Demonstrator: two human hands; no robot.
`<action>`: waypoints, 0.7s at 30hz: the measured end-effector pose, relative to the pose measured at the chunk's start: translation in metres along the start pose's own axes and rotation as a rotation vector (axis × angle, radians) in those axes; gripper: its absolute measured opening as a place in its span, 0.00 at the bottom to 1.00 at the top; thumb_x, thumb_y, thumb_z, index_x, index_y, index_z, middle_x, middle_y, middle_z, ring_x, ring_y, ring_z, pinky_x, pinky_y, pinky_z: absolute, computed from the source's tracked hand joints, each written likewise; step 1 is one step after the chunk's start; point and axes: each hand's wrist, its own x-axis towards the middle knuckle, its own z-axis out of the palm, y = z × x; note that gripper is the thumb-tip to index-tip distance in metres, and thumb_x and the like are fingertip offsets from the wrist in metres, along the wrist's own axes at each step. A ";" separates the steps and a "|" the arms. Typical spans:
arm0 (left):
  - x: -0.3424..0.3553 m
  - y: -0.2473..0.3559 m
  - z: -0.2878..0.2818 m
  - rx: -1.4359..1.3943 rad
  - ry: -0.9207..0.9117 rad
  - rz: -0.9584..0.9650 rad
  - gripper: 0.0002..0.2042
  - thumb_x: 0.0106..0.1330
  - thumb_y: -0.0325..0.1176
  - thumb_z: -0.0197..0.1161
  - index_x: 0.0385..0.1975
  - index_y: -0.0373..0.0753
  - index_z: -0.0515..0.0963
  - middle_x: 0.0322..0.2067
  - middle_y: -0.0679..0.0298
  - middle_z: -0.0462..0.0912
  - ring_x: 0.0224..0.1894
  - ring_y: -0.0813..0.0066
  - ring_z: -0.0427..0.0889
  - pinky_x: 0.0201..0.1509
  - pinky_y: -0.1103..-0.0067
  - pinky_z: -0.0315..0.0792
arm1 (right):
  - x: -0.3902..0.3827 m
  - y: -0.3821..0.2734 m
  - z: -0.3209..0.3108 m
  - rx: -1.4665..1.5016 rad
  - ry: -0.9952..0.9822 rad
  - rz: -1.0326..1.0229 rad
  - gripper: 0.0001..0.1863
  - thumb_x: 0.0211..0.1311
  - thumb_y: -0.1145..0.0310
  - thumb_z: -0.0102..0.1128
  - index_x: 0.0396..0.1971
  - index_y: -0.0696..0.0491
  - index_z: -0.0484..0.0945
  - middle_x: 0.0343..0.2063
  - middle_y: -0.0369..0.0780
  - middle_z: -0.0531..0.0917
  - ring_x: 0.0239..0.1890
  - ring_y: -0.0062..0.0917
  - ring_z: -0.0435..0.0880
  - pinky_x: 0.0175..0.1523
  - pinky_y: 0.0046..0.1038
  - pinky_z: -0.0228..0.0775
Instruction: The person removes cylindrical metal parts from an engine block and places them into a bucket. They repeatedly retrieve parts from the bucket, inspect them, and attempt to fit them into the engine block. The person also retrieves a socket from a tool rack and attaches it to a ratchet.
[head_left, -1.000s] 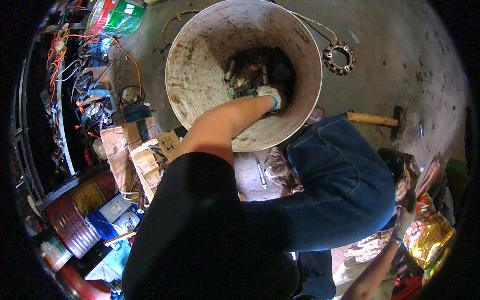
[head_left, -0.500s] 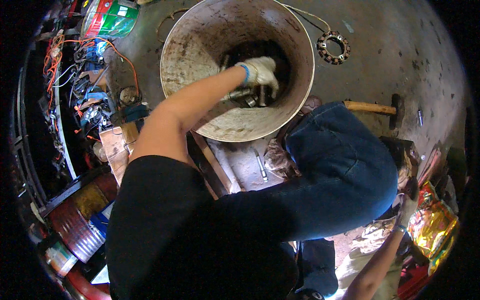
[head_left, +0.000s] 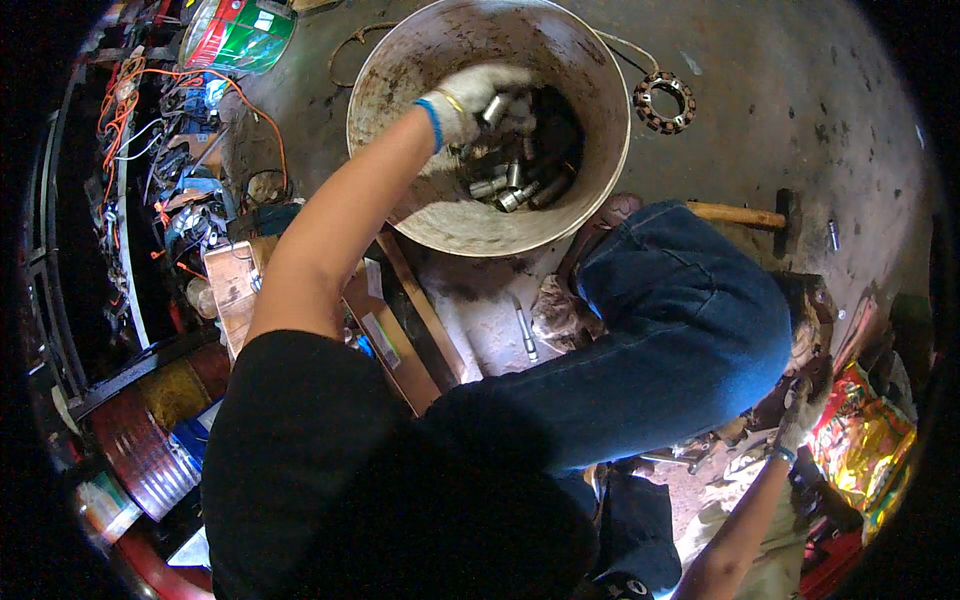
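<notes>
My left hand (head_left: 462, 100), in a pale work glove with a blue cuff, is inside a large off-white bucket (head_left: 440, 225). Its fingers are closed round a shiny metal socket (head_left: 495, 109). Below the hand, several more metal sockets (head_left: 514, 176) and dark parts lie in the bucket's bottom. Far to the right, beyond my bent knee, my right hand (head_left: 800, 412) wears a similar glove. It is beside a dark object and a shiny gold-and-red bag (head_left: 858, 430); shadow hides what its fingers do.
A wooden-handled hammer (head_left: 745, 214) lies right of the bucket, with a ring-shaped motor stator (head_left: 664, 103) farther off. An extension bar (head_left: 525, 330) rests on the floor near my shoe. Cables and tools (head_left: 190, 200) crowd the left, above a rusty red drum (head_left: 140, 450).
My left hand has risen from the sockets toward the bucket's far left wall, and a socket now shows in its fingers. My right hand has shifted slightly left and down.
</notes>
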 end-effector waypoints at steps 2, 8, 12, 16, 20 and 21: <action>0.014 -0.027 0.001 0.474 -0.026 -0.164 0.17 0.64 0.44 0.67 0.47 0.39 0.81 0.39 0.61 0.86 0.35 0.66 0.85 0.39 0.69 0.80 | 0.001 0.005 0.002 0.106 -0.057 -0.045 0.31 0.70 0.65 0.58 0.69 0.57 0.62 0.67 0.46 0.68 0.68 0.34 0.67 0.71 0.35 0.60; 0.056 -0.106 0.042 1.649 -0.162 -0.268 0.21 0.57 0.43 0.62 0.46 0.37 0.85 0.49 0.53 0.85 0.52 0.53 0.84 0.50 0.63 0.78 | 0.013 0.014 -0.001 0.135 -0.071 -0.058 0.30 0.70 0.68 0.57 0.69 0.57 0.62 0.68 0.44 0.68 0.68 0.34 0.68 0.71 0.35 0.61; 0.068 -0.153 0.042 1.944 -0.223 -0.213 0.16 0.57 0.42 0.60 0.41 0.45 0.88 0.46 0.58 0.87 0.47 0.59 0.87 0.46 0.61 0.80 | 0.012 0.018 -0.004 0.124 -0.065 -0.055 0.29 0.70 0.69 0.56 0.69 0.57 0.62 0.68 0.44 0.69 0.67 0.33 0.69 0.70 0.34 0.61; 0.087 -0.186 0.031 1.992 -0.166 -0.226 0.17 0.56 0.45 0.63 0.42 0.45 0.87 0.46 0.59 0.87 0.49 0.58 0.86 0.47 0.61 0.80 | 0.014 0.028 -0.003 0.181 -0.054 -0.018 0.29 0.71 0.69 0.55 0.69 0.58 0.63 0.67 0.44 0.69 0.67 0.33 0.69 0.70 0.34 0.61; 0.096 -0.195 0.026 1.770 0.157 -0.299 0.16 0.56 0.46 0.64 0.39 0.46 0.88 0.44 0.61 0.88 0.46 0.58 0.87 0.46 0.63 0.81 | 0.018 0.035 -0.002 0.209 -0.027 -0.068 0.29 0.70 0.67 0.57 0.68 0.58 0.64 0.66 0.44 0.71 0.66 0.33 0.70 0.70 0.34 0.62; 0.096 -0.191 0.024 1.788 0.100 -0.251 0.15 0.57 0.45 0.64 0.38 0.46 0.88 0.43 0.61 0.88 0.46 0.58 0.87 0.45 0.63 0.81 | 0.018 0.036 -0.002 0.155 -0.047 -0.130 0.30 0.69 0.66 0.57 0.68 0.58 0.64 0.65 0.45 0.71 0.66 0.34 0.70 0.70 0.33 0.62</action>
